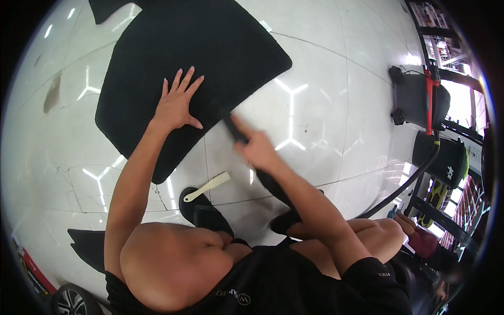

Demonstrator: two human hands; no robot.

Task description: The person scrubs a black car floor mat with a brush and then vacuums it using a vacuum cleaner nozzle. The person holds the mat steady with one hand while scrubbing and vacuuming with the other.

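Observation:
A large black carpet floor mat [210, 47] lies spread on the tiles in front of me. My left hand [178, 102] rests flat on it, fingers spread. My right hand [260, 149], smeared by motion, is closed around a black vacuum hose nozzle [233, 128]. The nozzle's tip meets the mat's near right edge and blurs into the black there. Part of the hose [273, 186] shows below my right wrist. A cream flat brush [207, 186] with a hole in its handle lies partly over my left black shoe [191, 205].
More black mat pieces lie at the upper left [113, 8] and beside my left leg [86, 247]. A black hose [415, 181] runs along the right toward a dark wheeled machine [420, 100]. A wheel [73, 302] stands lower left. Another person [425, 241] is at the right.

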